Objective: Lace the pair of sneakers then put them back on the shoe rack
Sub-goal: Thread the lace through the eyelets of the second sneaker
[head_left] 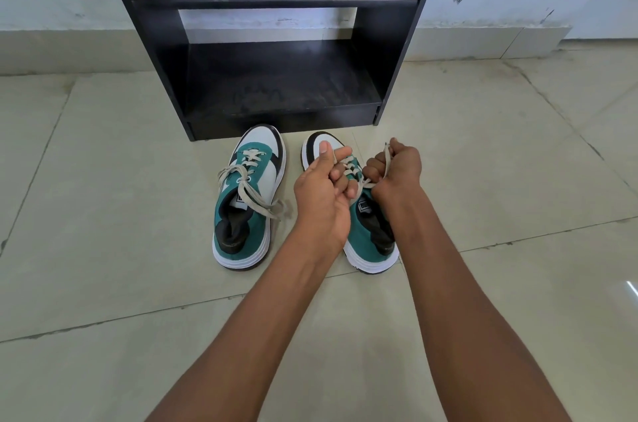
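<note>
Beige lace (386, 160) ends sit in each hand's closed grip, hiding the right sneaker's (366, 231) eyelets.

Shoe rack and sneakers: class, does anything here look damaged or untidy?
Yes. The shoe rack has a chipped corner on its upper shelf, at right. The left sneaker has loose lace ends trailing over its side onto the floor.

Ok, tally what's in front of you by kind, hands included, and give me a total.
Sneakers: 2, the left sneaker and the right sneaker, both on the floor
Shoe racks: 1, the black shoe rack
Hands: 2, the left hand and the right hand, both on the right sneaker's laces
Total: 5
</note>
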